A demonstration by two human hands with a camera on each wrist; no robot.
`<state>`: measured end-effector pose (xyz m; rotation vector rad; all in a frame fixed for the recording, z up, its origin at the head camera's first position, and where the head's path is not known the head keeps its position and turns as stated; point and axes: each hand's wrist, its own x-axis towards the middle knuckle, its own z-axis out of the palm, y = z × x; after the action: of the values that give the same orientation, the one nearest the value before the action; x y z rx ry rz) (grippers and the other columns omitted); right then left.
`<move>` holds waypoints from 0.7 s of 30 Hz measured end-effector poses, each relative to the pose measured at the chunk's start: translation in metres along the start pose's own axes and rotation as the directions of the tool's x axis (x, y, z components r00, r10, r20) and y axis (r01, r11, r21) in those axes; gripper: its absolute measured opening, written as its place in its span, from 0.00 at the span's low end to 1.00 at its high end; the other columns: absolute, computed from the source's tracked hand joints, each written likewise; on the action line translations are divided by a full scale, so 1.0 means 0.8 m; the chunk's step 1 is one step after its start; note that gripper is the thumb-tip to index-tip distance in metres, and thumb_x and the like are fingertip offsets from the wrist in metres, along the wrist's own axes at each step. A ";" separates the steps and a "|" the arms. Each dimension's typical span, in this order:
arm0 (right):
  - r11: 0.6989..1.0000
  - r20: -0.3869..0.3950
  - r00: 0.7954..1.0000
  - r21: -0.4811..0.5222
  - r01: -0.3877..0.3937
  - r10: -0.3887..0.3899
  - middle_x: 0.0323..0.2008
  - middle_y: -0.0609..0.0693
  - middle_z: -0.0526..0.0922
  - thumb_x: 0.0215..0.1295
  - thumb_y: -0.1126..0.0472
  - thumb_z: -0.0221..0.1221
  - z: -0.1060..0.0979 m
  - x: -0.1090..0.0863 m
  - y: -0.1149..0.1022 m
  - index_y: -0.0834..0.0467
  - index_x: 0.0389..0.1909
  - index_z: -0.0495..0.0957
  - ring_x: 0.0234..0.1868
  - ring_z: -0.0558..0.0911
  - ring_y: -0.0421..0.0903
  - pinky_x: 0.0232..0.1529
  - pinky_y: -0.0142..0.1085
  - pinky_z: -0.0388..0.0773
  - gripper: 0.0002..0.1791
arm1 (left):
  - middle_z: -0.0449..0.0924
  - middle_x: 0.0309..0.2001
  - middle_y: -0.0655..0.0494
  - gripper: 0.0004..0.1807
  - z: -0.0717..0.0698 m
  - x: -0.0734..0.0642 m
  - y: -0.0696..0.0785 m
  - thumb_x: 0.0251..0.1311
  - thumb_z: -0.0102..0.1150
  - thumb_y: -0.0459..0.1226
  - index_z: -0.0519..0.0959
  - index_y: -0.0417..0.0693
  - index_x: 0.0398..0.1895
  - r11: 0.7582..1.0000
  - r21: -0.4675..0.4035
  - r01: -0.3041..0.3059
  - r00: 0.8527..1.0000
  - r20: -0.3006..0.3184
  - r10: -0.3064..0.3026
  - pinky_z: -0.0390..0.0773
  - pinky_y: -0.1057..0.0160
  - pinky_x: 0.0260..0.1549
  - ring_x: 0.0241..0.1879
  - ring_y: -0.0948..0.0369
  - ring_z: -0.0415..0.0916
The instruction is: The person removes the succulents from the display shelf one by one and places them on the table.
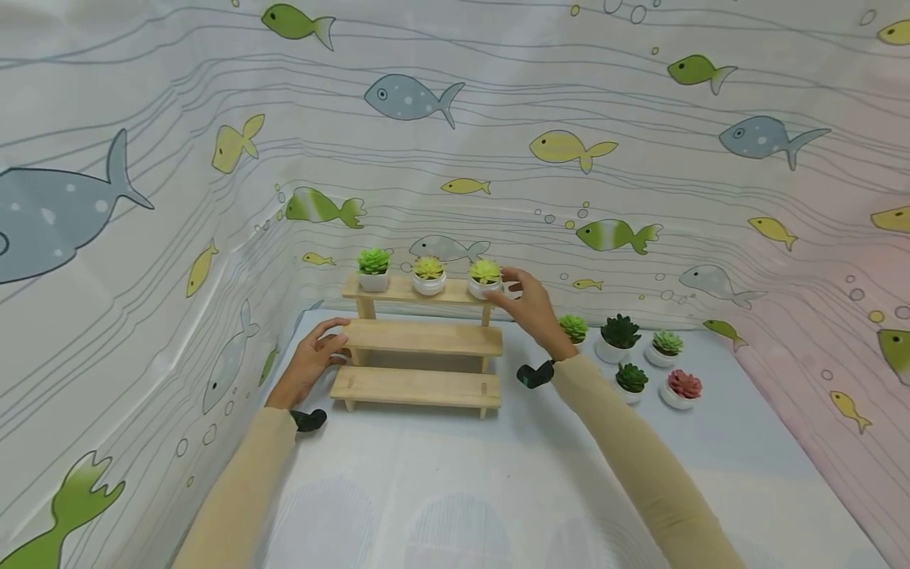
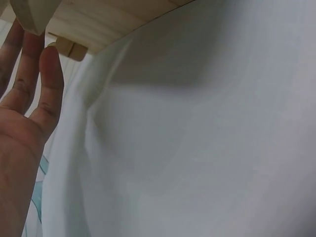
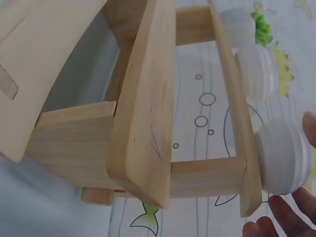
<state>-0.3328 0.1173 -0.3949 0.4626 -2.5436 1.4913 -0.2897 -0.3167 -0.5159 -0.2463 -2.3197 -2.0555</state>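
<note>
A three-tier wooden plant stand (image 1: 419,337) stands against the far wall. My left hand (image 1: 313,359) grips the left end of its middle shelf; in the left wrist view the fingertips (image 2: 50,61) meet the wood. On the top shelf, at its right end, sits a yellow-green potted succulent (image 1: 486,276) in a round white pot. My right hand (image 1: 529,304) holds that pot from the right, thumb and fingers about its side. Left of it are another yellow-green succulent (image 1: 430,273) and a green succulent (image 1: 374,269) in a squarer white pot.
To the right of the stand, several potted succulents are grouped on the table: a dark green one (image 1: 620,336), a red one (image 1: 684,387) and other green ones. Fish-patterned cloth (image 1: 498,71) covers the walls behind and at the sides. The two lower shelves hold no pots.
</note>
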 end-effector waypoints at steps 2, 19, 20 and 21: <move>1.000 0.007 1.000 0.001 -0.005 0.005 0.64 0.54 0.75 0.65 0.41 0.69 0.004 0.003 -0.001 0.56 0.72 0.70 0.62 0.74 0.57 0.58 0.52 0.74 0.40 | 0.84 0.44 0.53 0.28 0.001 0.000 0.002 0.75 0.58 0.50 0.68 0.57 0.74 1.000 0.002 0.003 1.000 -0.006 -0.003 0.82 0.51 0.48 0.47 0.49 0.81; 0.999 -0.022 0.999 0.019 -0.031 0.031 0.57 0.55 0.77 0.66 0.42 0.68 0.018 0.009 -0.005 0.58 0.72 0.69 0.57 0.74 0.53 0.53 0.51 0.74 0.39 | 0.84 0.43 0.56 0.28 0.002 0.000 0.002 0.74 0.58 0.50 0.68 0.59 0.74 0.999 -0.026 0.031 1.000 -0.001 -0.031 0.82 0.55 0.46 0.46 0.53 0.81; 0.999 -0.028 0.999 0.024 -0.033 0.034 0.56 0.55 0.76 0.66 0.43 0.68 0.019 0.009 -0.005 0.58 0.71 0.70 0.56 0.74 0.53 0.53 0.51 0.74 0.39 | 0.84 0.43 0.55 0.28 0.002 -0.001 0.003 0.74 0.58 0.51 0.68 0.59 0.74 0.999 -0.022 0.028 1.000 -0.002 -0.028 0.82 0.56 0.46 0.46 0.53 0.81; 0.999 -0.034 0.999 0.028 -0.035 0.036 0.56 0.55 0.76 0.66 0.43 0.68 0.019 0.009 -0.005 0.57 0.71 0.70 0.56 0.73 0.53 0.52 0.51 0.74 0.38 | 0.84 0.43 0.55 0.28 0.002 -0.001 0.003 0.74 0.58 0.51 0.68 0.59 0.74 0.999 -0.022 0.025 1.000 -0.003 -0.026 0.82 0.56 0.46 0.46 0.52 0.81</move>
<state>-0.3377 0.1009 -0.3970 0.3945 -2.5209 1.5337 -0.2885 -0.3148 -0.5139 -0.2146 -2.3119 -2.0918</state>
